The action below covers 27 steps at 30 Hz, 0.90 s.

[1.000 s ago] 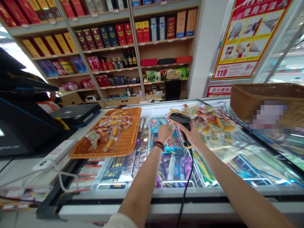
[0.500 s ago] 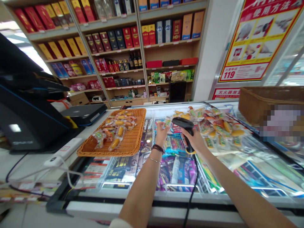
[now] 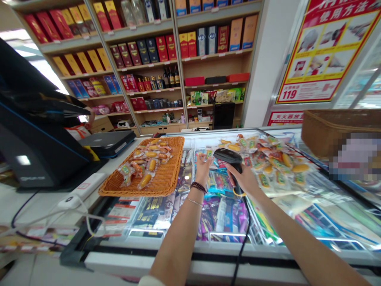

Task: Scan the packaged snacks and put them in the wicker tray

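Note:
My right hand (image 3: 244, 176) is wrapped round the handle of a black barcode scanner (image 3: 228, 157), whose head points left over the glass-topped freezer (image 3: 178, 254). A black cord runs down from the scanner toward me. My left hand (image 3: 203, 163), with beads on the wrist, pinches a small clear-wrapped sausage (image 3: 209, 151) just left of the scanner's head; my fingers partly hide it. To the right lies a heap of wrapped sausages (image 3: 275, 159) on the freezer top. An orange wicker tray (image 3: 166, 182) on the left bears several more wrapped sausages (image 3: 145, 178).
A black checkout terminal (image 3: 38, 151) and a flat black device (image 3: 107, 142) stand at the left, near white cables (image 3: 89, 216). At the right is a brown basket (image 3: 324, 133). Behind the freezer rise shelves (image 3: 149, 65) of boxes and bottles. Part of another person's hand (image 3: 91, 118) shows behind the terminal.
The view has shifted slightly. Another person's hand shows more behind the terminal. My two hands keep nearly the same places, with the scanner still beside the wrapped sausage.

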Tool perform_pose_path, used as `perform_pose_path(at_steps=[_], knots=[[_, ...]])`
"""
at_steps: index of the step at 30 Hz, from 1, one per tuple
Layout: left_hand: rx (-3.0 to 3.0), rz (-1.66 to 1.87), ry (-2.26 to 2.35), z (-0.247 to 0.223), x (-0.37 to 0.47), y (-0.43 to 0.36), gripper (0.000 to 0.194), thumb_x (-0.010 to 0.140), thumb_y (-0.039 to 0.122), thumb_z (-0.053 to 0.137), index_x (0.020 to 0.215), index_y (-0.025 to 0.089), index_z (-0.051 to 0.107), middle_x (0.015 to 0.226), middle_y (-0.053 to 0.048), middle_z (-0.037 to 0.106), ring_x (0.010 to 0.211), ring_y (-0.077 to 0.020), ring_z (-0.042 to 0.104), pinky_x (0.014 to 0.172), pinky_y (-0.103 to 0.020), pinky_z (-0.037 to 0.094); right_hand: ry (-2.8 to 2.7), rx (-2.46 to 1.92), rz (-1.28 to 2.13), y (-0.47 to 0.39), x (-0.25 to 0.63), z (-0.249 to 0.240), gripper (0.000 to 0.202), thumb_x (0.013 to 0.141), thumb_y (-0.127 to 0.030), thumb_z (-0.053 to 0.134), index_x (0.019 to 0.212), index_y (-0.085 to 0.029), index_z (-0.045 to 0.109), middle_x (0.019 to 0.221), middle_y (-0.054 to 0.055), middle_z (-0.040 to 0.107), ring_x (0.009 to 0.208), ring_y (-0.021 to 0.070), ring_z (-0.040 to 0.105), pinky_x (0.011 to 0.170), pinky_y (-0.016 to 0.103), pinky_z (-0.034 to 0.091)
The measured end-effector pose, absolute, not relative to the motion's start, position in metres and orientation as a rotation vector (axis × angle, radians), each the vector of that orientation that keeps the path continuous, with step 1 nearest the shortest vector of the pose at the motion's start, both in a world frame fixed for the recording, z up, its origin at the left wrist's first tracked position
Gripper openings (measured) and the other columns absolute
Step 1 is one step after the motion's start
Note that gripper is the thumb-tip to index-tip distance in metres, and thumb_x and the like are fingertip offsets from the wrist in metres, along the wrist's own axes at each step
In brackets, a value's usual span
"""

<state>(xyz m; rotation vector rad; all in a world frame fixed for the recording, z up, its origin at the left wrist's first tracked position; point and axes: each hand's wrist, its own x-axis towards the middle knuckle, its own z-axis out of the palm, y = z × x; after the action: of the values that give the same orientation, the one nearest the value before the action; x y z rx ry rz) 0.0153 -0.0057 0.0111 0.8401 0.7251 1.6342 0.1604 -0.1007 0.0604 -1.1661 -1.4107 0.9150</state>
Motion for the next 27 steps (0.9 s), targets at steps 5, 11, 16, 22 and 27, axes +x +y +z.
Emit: perform_pose_path(at_steps=[5, 11, 16, 22, 27], knots=[[0.818, 1.629, 0.735, 0.0121, 0.0153, -0.0064, 0.056, 0.064, 0.029, 0.091, 0.092, 0.023, 0.044, 0.09, 0.001, 0.068, 0.088, -0.0188, 0.074, 0.095, -0.039, 0.055, -1.396, -1.158, 0.929, -0.1009, 0.1608, 0.06, 0.056, 0.077, -0.074, 0.068, 0.055, -0.024, 0.053, 0.038, -0.001, 0.052, 0.032, 0.0133, 0.045, 0.039, 0.028, 0.037], [0.824, 1.628, 0.727, 0.0132, 0.0155, -0.0076, 0.056, 0.064, 0.029, 0.092, 0.092, 0.023, 0.044, 0.089, 0.001, 0.068, 0.086, -0.0178, 0.074, 0.096, -0.039, 0.056, -1.383, -1.154, 0.938, -0.1026, 0.1592, 0.0623, 0.058, 0.075, -0.077, 0.069, 0.055, -0.025, 0.052, 0.037, -0.001, 0.051, 0.032, 0.0133, 0.044, 0.039, 0.029, 0.037], [0.844, 1.616, 0.768, 0.0148, 0.0152, -0.0083, 0.054, 0.067, 0.031, 0.09, 0.092, 0.023, 0.043, 0.091, 0.0, 0.069, 0.088, -0.0181, 0.074, 0.095, -0.039, 0.056, -1.384, -1.178, 0.925, -0.1044, 0.1582, 0.0656, 0.056, 0.076, -0.074, 0.068, 0.055, -0.025, 0.052, 0.038, -0.001, 0.052, 0.033, 0.0137, 0.045, 0.04, 0.029, 0.038], [0.855, 1.619, 0.784, 0.0131, 0.0144, -0.0075, 0.05, 0.071, 0.029, 0.087, 0.093, 0.023, 0.043, 0.094, 0.0, 0.067, 0.087, -0.0151, 0.073, 0.096, -0.038, 0.056, -1.364, -1.17, 0.938, -0.1042, 0.1581, 0.0649, 0.057, 0.075, -0.073, 0.071, 0.054, -0.024, 0.053, 0.038, 0.0, 0.051, 0.033, 0.0131, 0.045, 0.04, 0.028, 0.038], [0.785, 1.607, 0.886, 0.0142, 0.0221, -0.0036, 0.042, 0.073, 0.016, 0.082, 0.092, 0.022, 0.045, 0.094, 0.001, 0.063, 0.079, -0.0115, 0.069, 0.093, -0.038, 0.058, -1.242, -1.133, 1.063, -0.0967, 0.1568, 0.0636, 0.057, 0.068, -0.074, 0.077, 0.057, -0.023, 0.054, 0.039, -0.001, 0.05, 0.031, 0.0121, 0.044, 0.036, 0.026, 0.035]])
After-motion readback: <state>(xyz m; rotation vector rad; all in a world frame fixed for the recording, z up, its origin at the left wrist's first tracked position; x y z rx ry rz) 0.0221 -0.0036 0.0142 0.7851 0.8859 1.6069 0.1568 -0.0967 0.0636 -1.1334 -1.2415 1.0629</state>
